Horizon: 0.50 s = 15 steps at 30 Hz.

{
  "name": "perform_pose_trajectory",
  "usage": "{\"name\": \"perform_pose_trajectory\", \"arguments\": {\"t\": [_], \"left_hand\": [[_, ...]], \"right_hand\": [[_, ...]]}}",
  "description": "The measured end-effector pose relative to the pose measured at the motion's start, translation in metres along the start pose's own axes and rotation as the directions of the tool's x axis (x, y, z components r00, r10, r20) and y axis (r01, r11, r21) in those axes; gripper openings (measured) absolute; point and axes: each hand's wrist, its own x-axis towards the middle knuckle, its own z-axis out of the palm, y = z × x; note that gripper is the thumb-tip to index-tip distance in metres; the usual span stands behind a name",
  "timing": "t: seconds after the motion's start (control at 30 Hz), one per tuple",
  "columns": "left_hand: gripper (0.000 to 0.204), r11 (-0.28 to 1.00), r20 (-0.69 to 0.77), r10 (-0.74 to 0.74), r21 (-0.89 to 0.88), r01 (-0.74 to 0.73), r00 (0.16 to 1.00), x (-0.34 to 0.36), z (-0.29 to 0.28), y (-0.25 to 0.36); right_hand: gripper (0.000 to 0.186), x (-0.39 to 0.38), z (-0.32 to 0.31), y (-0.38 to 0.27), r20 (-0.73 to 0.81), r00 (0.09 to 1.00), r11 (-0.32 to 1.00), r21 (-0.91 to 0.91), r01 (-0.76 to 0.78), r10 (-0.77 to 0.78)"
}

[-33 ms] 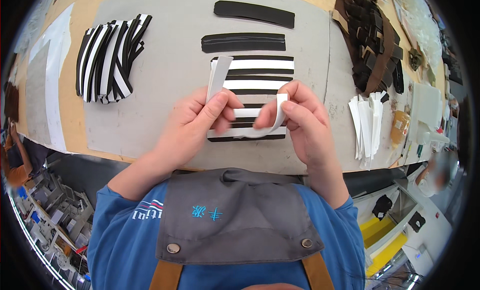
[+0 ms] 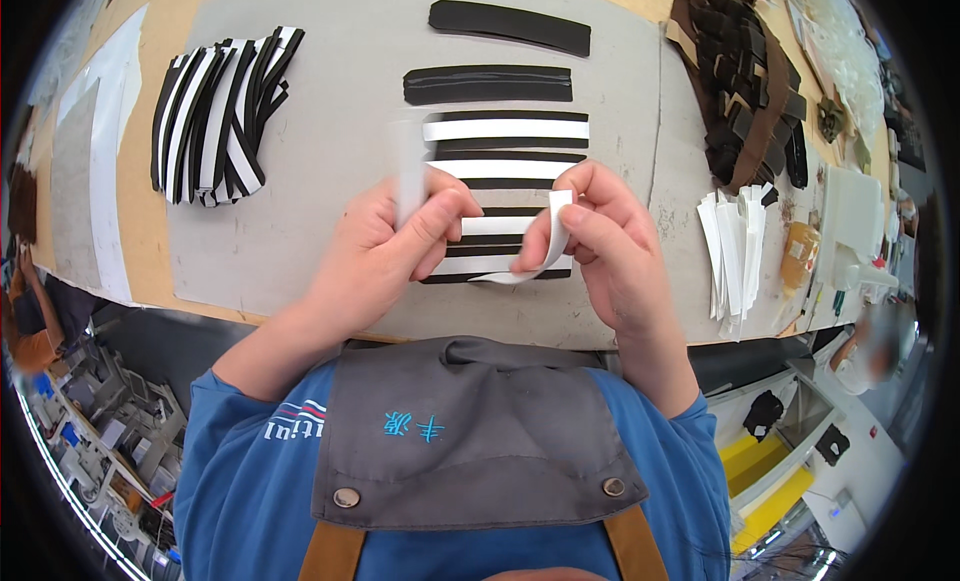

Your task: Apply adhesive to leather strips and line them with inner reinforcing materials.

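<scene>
Between thumb and fingers, my left hand (image 2: 400, 231) grips upright white strips (image 2: 409, 166), smeared by motion. My right hand (image 2: 610, 241) pinches the end of a single white strip (image 2: 550, 251), which curls down over its fingertips to a loose tip at the left. Under and beyond both hands lie several black strips with white bands (image 2: 510, 129), set in rows across the grey work mat. Farther off, a black strip with a glossy ridge (image 2: 490, 85) lies crosswise, and beyond it a plain black strip (image 2: 510, 28).
At the left a heap of black-and-white strips (image 2: 220, 121) rests on the mat (image 2: 330, 111). On the right are a pile of dark brown and black strips (image 2: 745, 91), a fan of white strips (image 2: 735, 251) and an amber tape roll (image 2: 799, 253). The table's near edge runs before my apron.
The white strips in my left hand have swung left. My right hand has barely shifted, while the fingers at its curled strip have dropped slightly.
</scene>
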Motion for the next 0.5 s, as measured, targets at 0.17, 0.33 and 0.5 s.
{"name": "perform_pose_trajectory", "arguments": {"t": [0.17, 0.33, 0.5], "left_hand": [[0.02, 0.969, 0.093, -0.03, 0.248, 0.006, 0.995, 0.01, 0.005, 0.022], [0.017, 0.923, 0.131, 0.093, 0.361, -0.135, 0.987, 0.017, -0.007, 0.017], [0.02, 0.182, 0.277, 0.473, 0.898, -0.401, 0.836, 0.025, -0.036, 0.021]], "right_hand": [[0.014, 0.008, 0.005, -0.013, 0.028, 0.984, 0.963, -0.211, -0.168, 0.178], [0.014, 0.019, 0.009, -0.014, -0.044, 0.996, 0.814, -0.573, -0.094, 0.084], [0.013, 0.041, -0.002, -0.031, -0.077, 0.987, 0.588, -0.809, 0.019, -0.138]]}}
